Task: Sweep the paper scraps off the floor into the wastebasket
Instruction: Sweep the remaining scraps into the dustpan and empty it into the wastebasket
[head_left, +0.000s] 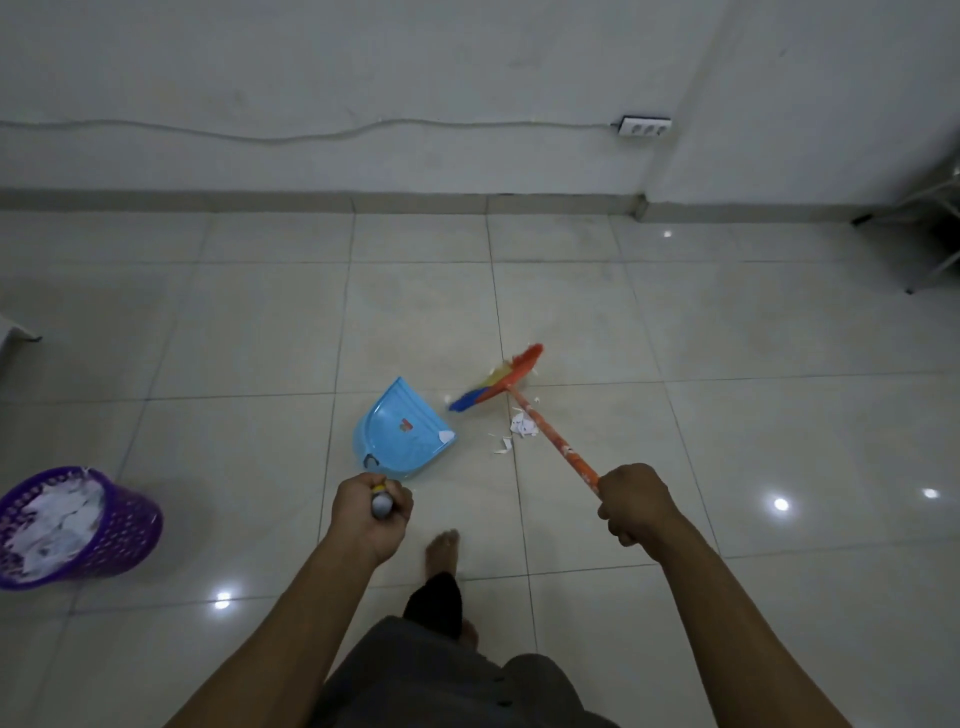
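Observation:
A light blue dustpan (400, 431) rests on the tiled floor, its mouth facing right, with one white scrap at its lip. My left hand (371, 512) grips the top of the dustpan's upright handle. My right hand (636, 501) holds the orange stick of a broom (550, 434). The broom's orange, yellow and blue bristle head (498, 382) is just beyond the dustpan's mouth. A few white paper scraps (519, 428) lie between dustpan and stick. The purple wastebasket (72, 527), full of white paper, stands at the left.
My bare foot (442, 553) is planted just behind the dustpan. A wall with skirting runs across the back, with a power strip (644, 126) and cable on it. Metal furniture legs (930, 249) stand at the far right.

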